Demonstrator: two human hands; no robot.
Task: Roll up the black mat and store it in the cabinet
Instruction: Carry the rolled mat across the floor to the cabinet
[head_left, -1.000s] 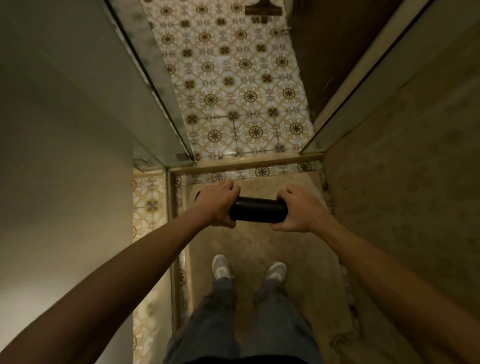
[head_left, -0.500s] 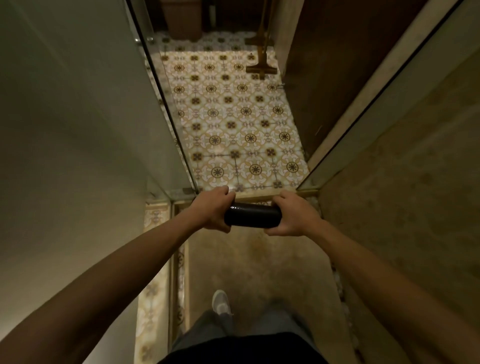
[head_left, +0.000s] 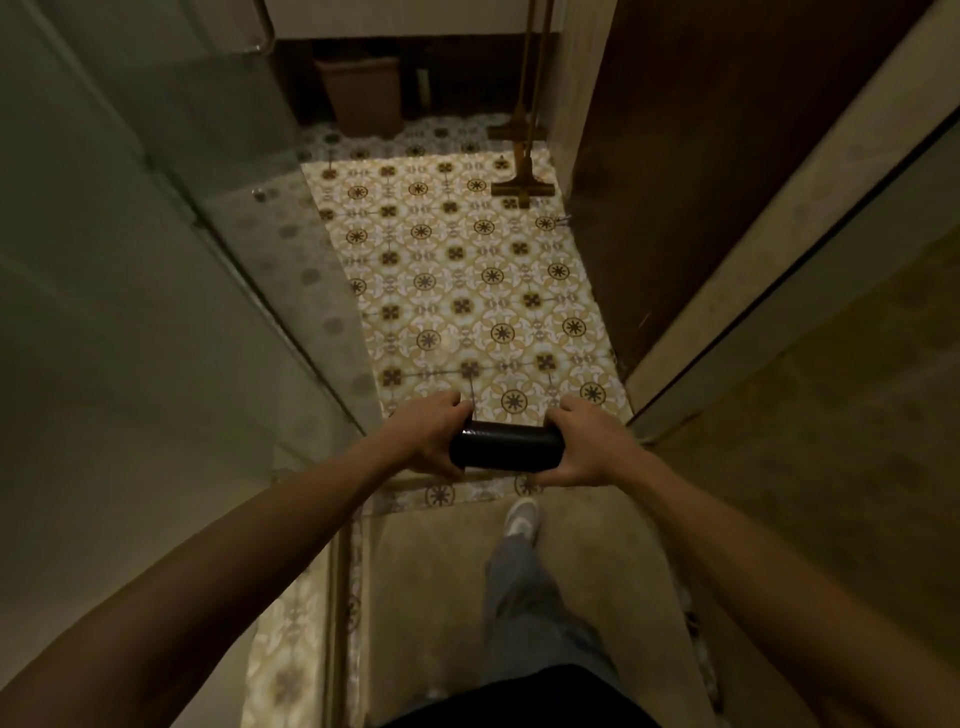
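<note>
Black mat (head_left: 506, 446), rolled into a tight tube, lies crosswise in the air out in front of the person, each end gripped: left hand (head_left: 428, 441) wrapped round one end, right hand (head_left: 584, 447) round the other. Below it runs the patterned tile floor (head_left: 467, 291) (one white shoe (head_left: 522, 517) stepping onto the plain beige stretch). A brown bin (head_left: 363, 96) stands at the far end.
</note>
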